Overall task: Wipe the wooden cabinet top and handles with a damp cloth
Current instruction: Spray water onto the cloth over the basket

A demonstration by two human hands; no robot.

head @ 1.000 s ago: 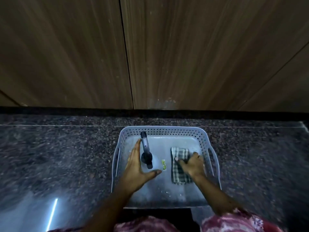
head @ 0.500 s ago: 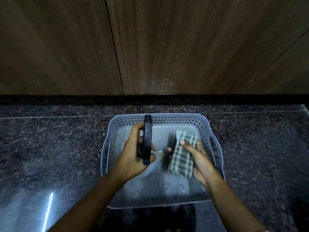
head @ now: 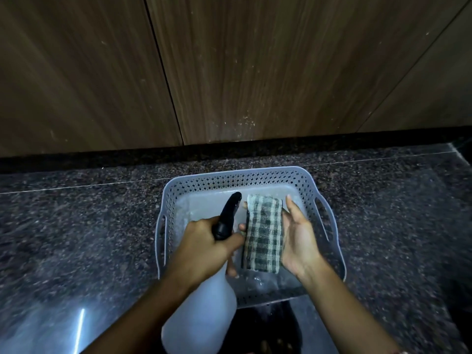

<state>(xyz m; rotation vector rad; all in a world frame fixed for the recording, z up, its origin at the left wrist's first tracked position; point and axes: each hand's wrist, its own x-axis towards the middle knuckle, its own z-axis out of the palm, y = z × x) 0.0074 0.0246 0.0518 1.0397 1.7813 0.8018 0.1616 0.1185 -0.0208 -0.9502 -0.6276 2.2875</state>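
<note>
A person's left hand (head: 204,249) clenches around the neck of a spray bottle (head: 201,320), its black nozzle head (head: 228,215) rising past the knuckles and pointing away, toward the wooden cabinet doors (head: 229,72). The bottle's pale translucent body hangs below the fist, nearer the camera. Just beside the left thumb, the right hand (head: 298,241) lies palm up with a folded checked cloth (head: 265,233) resting across it; the right fingers (head: 291,208) curl loosely along the cloth's far side, the fingertips on its other edge peeping out next to the nozzle. Both hands hover over a grey perforated plastic basket (head: 314,198) that sits on a dark speckled granite surface (head: 76,226), beneath and beyond the fingers. The cabinet doors stand well beyond the fingertips.
</note>
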